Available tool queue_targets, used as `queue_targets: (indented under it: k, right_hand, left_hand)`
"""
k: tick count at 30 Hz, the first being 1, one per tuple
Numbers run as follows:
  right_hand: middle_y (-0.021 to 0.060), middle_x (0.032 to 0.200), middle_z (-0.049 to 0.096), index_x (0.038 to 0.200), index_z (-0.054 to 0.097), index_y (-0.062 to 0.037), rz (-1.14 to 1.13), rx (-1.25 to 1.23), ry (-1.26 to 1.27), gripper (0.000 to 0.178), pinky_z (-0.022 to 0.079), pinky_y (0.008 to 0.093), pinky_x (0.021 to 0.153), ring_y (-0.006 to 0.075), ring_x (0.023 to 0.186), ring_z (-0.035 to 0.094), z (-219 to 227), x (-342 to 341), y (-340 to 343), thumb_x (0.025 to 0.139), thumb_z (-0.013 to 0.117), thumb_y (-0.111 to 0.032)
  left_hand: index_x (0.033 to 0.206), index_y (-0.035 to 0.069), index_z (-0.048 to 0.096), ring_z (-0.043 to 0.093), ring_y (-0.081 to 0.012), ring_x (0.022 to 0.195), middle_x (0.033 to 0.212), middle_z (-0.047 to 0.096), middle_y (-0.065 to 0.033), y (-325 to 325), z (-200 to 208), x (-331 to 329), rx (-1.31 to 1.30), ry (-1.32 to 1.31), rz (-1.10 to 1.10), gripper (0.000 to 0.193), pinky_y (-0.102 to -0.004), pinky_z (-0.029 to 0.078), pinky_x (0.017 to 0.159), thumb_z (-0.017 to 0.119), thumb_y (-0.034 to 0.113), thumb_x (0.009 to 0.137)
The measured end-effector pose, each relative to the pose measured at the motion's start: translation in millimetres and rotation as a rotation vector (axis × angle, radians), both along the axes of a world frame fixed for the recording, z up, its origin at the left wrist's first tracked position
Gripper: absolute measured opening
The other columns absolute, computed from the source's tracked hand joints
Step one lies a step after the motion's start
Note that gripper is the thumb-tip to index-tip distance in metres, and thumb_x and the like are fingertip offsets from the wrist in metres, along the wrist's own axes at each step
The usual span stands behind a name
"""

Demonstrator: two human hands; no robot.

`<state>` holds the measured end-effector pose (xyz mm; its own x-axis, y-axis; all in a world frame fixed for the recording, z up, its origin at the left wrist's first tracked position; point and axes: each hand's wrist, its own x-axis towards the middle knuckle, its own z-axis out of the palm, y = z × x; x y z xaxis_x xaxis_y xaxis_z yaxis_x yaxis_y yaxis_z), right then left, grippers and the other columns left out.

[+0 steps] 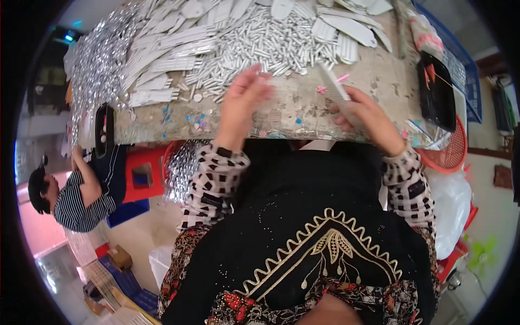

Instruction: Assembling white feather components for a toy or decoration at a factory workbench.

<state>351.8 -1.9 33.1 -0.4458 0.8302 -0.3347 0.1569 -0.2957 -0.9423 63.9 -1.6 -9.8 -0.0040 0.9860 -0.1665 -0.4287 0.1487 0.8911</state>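
Observation:
My right hand (366, 115) grips a long flat white piece (333, 85) that points up over the table. Its thumb and fingers are closed round the lower end. My left hand (242, 98) is raised at the near side of a pile of small white cylinders (260, 46). Motion smears its fingertips, so I cannot make out whether anything is between them. Stacks of flat white pieces (176, 43) lie left of the pile, and more white blades (349, 32) lie to its right.
Shiny silver pieces (103, 59) heap at the table's left. A black tray (436, 92) sits at the right, near a red basket (452, 143). Pink bits (322, 89) and blue scraps dot the worn tabletop. At the left, another person (81, 195) works beside a red stool (143, 173).

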Motion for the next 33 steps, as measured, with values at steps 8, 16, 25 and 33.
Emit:
queue_targets:
  k: [8,16,25,33]
  right_hand:
    - [0.0159,0.108,0.06,0.135,0.038,0.0017,-0.328,-0.146,0.235,0.046,0.057,0.0325,0.068,0.0235,0.083,0.067,-10,36,-29,0.096,0.046,-0.023]
    - [0.0204,0.11,0.063,0.124,0.051,-0.0002,-0.365,0.776,-0.736,0.035,0.049,0.0336,0.078,0.0291,0.09,0.065,-55,64,-19,0.094,0.054,-0.018]
    - [0.0269,0.106,0.057,0.133,0.047,-0.0057,-0.266,0.603,-1.23,0.05,0.046,0.0432,0.08,0.042,0.098,0.057,-37,50,-22,0.093,0.054,-0.035]
    - [0.0234,0.102,0.06,0.133,0.044,0.0001,-0.273,0.762,-1.051,0.07,0.047,0.0402,0.083,0.0389,0.095,0.059,-38,64,-28,0.079,0.072,-0.034]
  left_hand:
    - [0.109,0.005,0.067,0.062,-0.0224,0.092,0.107,0.065,-0.0108,-10,-24,-242,0.1,1.319,0.631,0.024,-0.0296,0.048,0.082,0.058,0.007,0.087]
    - [0.108,0.011,0.065,0.059,-0.0327,0.087,0.098,0.063,-0.011,-2,-12,-268,0.484,2.161,0.105,0.032,-0.0437,0.048,0.078,0.059,0.005,0.077]
    - [0.108,0.009,0.065,0.061,-0.0287,0.087,0.098,0.065,-0.0085,-35,15,-244,0.726,2.157,0.003,0.026,-0.038,0.049,0.075,0.063,0.008,0.082]
    - [0.112,0.016,0.066,0.065,-0.028,0.093,0.106,0.066,-0.0089,-59,1,-205,0.604,1.78,-0.086,0.032,-0.034,0.053,0.076,0.065,0.003,0.082]
